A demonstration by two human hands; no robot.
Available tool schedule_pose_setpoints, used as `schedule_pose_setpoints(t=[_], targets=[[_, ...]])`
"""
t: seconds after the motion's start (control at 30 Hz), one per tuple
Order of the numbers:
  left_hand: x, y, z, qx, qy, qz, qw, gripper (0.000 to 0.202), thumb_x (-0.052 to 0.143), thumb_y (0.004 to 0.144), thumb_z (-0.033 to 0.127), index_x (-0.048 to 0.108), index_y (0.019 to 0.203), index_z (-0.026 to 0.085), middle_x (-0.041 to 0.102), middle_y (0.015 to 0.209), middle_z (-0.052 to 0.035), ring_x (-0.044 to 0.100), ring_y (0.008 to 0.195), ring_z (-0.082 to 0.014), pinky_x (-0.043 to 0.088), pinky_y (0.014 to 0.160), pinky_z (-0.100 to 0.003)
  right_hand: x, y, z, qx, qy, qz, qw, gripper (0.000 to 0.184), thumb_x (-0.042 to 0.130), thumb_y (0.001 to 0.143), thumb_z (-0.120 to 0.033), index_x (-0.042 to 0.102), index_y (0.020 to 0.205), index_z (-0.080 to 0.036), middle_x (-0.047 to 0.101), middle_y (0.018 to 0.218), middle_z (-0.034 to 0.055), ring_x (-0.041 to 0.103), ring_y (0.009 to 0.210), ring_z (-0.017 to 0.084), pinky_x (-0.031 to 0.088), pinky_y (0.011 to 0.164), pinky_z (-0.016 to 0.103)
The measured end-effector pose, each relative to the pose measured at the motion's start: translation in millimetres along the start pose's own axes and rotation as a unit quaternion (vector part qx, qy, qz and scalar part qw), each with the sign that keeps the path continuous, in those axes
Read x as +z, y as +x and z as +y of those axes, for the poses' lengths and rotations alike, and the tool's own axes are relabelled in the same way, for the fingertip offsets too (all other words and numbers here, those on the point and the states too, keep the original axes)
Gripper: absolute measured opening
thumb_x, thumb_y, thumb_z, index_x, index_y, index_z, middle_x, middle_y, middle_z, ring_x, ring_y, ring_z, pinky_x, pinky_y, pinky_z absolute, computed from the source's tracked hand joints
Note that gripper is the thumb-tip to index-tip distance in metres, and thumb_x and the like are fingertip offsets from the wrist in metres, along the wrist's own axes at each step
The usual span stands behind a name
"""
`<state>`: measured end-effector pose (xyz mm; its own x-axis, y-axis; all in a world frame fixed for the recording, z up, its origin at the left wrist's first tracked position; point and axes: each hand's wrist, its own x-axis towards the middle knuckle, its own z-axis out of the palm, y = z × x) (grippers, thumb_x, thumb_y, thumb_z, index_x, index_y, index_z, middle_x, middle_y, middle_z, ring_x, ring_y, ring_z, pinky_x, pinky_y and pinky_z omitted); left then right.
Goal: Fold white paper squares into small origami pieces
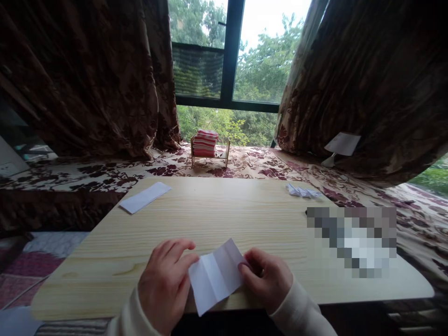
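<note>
A small white sheet of paper [217, 276] with creases across it is held slightly tilted over the front edge of the table. My right hand [269, 279] pinches its right edge between thumb and bent fingers. At the paper's left edge is my left hand [165, 276], its fingers stretched out and apart from the thumb. The left hand seems to touch that edge without closing on it. Farther off, a stack of white paper strips [145, 197] lies at the table's back left. Several small folded white paper pieces [303, 191] sit in a row at the back right.
The pale wooden table [196, 214] has a blurred-out object [353, 242] on its right side. Behind it, a small wooden rack [210, 157] holds folded pink-striped cloths [206, 143] on the patterned sill. A white lamp [342, 144] stands at the right by the curtain.
</note>
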<state>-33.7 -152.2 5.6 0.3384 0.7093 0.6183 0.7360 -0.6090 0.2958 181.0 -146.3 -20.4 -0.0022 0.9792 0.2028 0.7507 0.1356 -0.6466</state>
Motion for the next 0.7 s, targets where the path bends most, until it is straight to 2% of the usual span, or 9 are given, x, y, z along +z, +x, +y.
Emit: schedule_pose_setpoints(t=[0.03, 0.1, 0.17, 0.2, 0.23, 0.27, 0.33, 0.53, 0.7], targets=[[-1.1, -4.3, 10.4, 0.003, 0.018, 0.022, 1.000, 0.028, 0.040, 0.074, 0.004, 0.061, 0.088, 0.017, 0.061, 0.099, -0.0074, 0.050, 0.098, -0.0214, 0.036, 0.088, -0.042, -0.7, -4.0, -3.2, 0.003, -0.017, 0.001, 1.000, 0.017, 0.048, 0.069, -0.030, 0.052, 0.057, -0.019, 0.051, 0.048, -0.0024, 0.046, 0.047, 0.011, 0.032, 0.047, 0.022], [3.4, -13.8, 30.3, 0.070, 0.028, 0.013, 0.997, 0.027, 0.047, 0.075, 0.008, 0.060, 0.097, 0.018, 0.063, 0.103, -0.0051, 0.052, 0.101, -0.0187, 0.034, 0.095, -0.038, -0.6, -10.0, -8.1, 0.003, -0.038, -0.001, 0.999, 0.019, 0.047, 0.070, -0.032, 0.052, 0.058, -0.019, 0.051, 0.048, -0.0025, 0.046, 0.047, 0.011, 0.031, 0.048, 0.022], [16.4, -23.1, 44.5, 0.118, 0.019, 0.063, 0.991, 0.020, 0.045, 0.080, 0.014, 0.062, 0.090, 0.019, 0.067, 0.095, -0.0013, 0.055, 0.098, -0.0157, 0.028, 0.102, -0.036, 0.8, -14.6, -11.0, -0.002, -0.040, -0.003, 0.999, 0.019, 0.047, 0.072, -0.033, 0.052, 0.059, -0.019, 0.051, 0.048, -0.0028, 0.046, 0.047, 0.011, 0.030, 0.048, 0.022], [24.3, -26.9, 48.4, 0.126, 0.024, 0.073, 0.989, 0.019, 0.044, 0.083, 0.023, 0.063, 0.087, 0.020, 0.068, 0.092, -0.0003, 0.057, 0.095, -0.0157, 0.023, 0.104, -0.037, 1.3, -16.7, -11.6, -0.005, -0.039, -0.003, 0.999, 0.019, 0.047, 0.072, -0.033, 0.052, 0.060, -0.019, 0.051, 0.048, -0.0029, 0.046, 0.046, 0.011, 0.030, 0.048, 0.021], [31.6, -29.8, 50.0, 0.121, 0.036, 0.074, 0.989, 0.021, 0.045, 0.083, 0.030, 0.063, 0.086, 0.020, 0.069, 0.092, -0.0011, 0.058, 0.094, -0.0168, 0.019, 0.106, -0.039, 1.6, -18.6, -11.7, -0.006, -0.040, -0.003, 0.999, 0.020, 0.046, 0.072, -0.034, 0.051, 0.060, -0.019, 0.051, 0.048, -0.0030, 0.046, 0.046, 0.010, 0.030, 0.048, 0.021], [37.6, -31.9, 49.5, 0.089, 0.051, 0.062, 0.993, 0.023, 0.047, 0.081, 0.034, 0.064, 0.088, 0.020, 0.068, 0.095, -0.0027, 0.058, 0.094, -0.0184, 0.017, 0.106, -0.040, 1.4, -20.3, -11.3, -0.006, -0.044, -0.003, 0.999, 0.020, 0.046, 0.073, -0.034, 0.051, 0.060, -0.019, 0.051, 0.048, -0.0030, 0.046, 0.046, 0.010, 0.030, 0.048, 0.022], [43.8, -33.8, 44.8, 0.052, 0.055, 0.033, 0.997, 0.024, 0.048, 0.081, 0.036, 0.064, 0.090, 0.021, 0.067, 0.099, -0.0039, 0.058, 0.096, -0.0199, 0.015, 0.106, -0.043, -0.7, -21.9, -9.7, -0.003, -0.054, -0.006, 0.999, 0.022, 0.046, 0.073, -0.034, 0.051, 0.059, -0.019, 0.051, 0.048, -0.0027, 0.046, 0.046, 0.011, 0.030, 0.048, 0.022], [35.1, -31.3, 34.6, 0.038, 0.023, -0.004, 0.999, 0.021, 0.046, 0.083, 0.027, 0.063, 0.094, 0.023, 0.065, 0.105, -0.0030, 0.055, 0.101, -0.0183, 0.018, 0.104, -0.042, -9.5, -5.7, -5.7, -0.012, -0.051, -0.033, 0.998, 0.017, 0.051, 0.072, -0.034, 0.060, 0.070, -0.020, 0.056, 0.058, -0.0008, 0.050, 0.053, 0.013, 0.034, 0.052, 0.023], [31.3, -28.5, 35.7, 0.021, 0.016, -0.038, 0.999, 0.022, 0.043, 0.084, 0.029, 0.062, 0.094, 0.023, 0.061, 0.113, -0.0037, 0.052, 0.106, -0.0179, 0.019, 0.103, -0.041, -4.3, 2.0, -6.2, -0.082, -0.066, -0.035, 0.994, 0.013, 0.049, 0.074, -0.024, 0.061, 0.077, -0.019, 0.057, 0.066, 0.0008, 0.053, 0.060, 0.014, 0.038, 0.057, 0.024]])
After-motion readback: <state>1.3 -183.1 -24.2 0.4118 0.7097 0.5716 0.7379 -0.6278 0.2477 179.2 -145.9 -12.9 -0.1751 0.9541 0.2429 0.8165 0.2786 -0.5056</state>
